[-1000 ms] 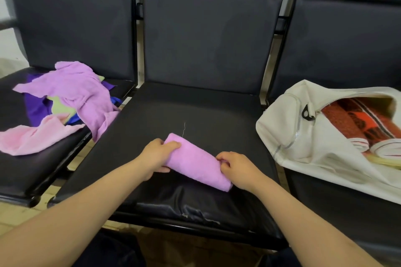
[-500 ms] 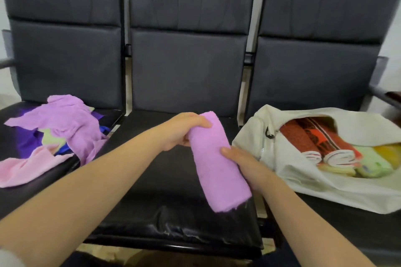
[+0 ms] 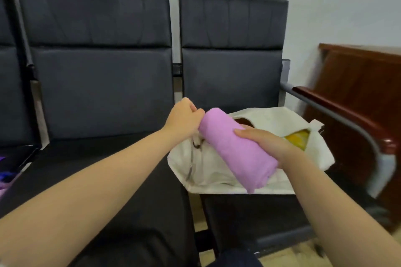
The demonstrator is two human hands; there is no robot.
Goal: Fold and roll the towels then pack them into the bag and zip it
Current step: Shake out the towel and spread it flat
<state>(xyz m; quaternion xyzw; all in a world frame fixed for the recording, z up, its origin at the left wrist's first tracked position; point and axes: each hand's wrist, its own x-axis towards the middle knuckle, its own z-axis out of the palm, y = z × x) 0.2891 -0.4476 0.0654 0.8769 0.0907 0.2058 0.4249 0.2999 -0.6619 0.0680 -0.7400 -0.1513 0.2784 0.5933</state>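
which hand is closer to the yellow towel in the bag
Right. The right hand grips the pink roll just beside the yellow towel inside the bag. The left hand holds the roll's other end, farther left, beyond the roll.

The lilac rolled towel is a tight cylinder, tilted with its far end up and to the left. It is held in the air over the bag, the left hand at its top end and the right hand round its middle. The cream bag lies unzipped on the right-hand seat, with a yellow towel showing inside.
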